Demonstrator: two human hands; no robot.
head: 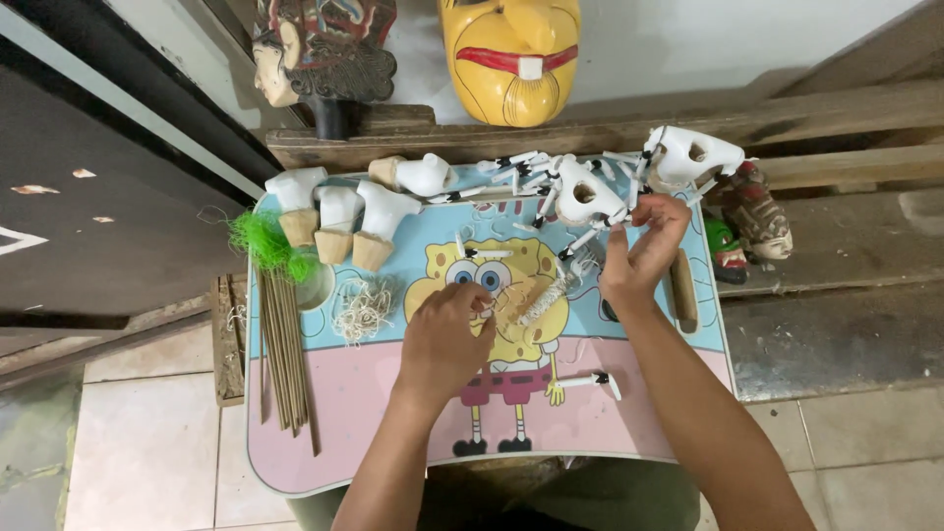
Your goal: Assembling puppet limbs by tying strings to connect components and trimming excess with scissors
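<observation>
Right hand point(644, 258) up at 1 o'clock of the counter point(393, 413), fingers point(661, 218) pinched together on a thin white stick point(619, 218) that hangs off the white mask point(587, 194); mask sits just at 11 o'clock of those fingers, touching the stick bundle point(521, 169). Second white mask point(693, 155) lies at 12 o'clock of the right hand, close but not held.

Left hand point(444, 339) rests mid-counter, fingers curled down onto the cartoon print near a small white piece point(484, 307); can't tell if they clamp it or just touch it. Wire spring point(543, 295) lies between the two hands, at 3 o'clock of the left one. Loose black-tipped stick point(590, 380) at 5 o'clock of the left hand, well apart.

Counter: small kids' desk top, blue upper half, pink lower half, yellow cartoon figure in the middle. At 10 o'clock, four white-and-tan carved pieces point(339, 216) in a cluster; green fibre tuft point(265, 251) at 9 o'clock edge; bundle of thin brown rods point(283, 349) along the left side; pale string tangle point(362, 310) beside them. Wooden handle point(681, 287) at 3 o'clock of the right hand.

Room: tiled floor point(147, 442), wooden ledge point(590, 128) behind the counter with a yellow mask point(511, 59) and a dark painted mask point(320, 49) on it; painted heads point(752, 221) to the right
</observation>
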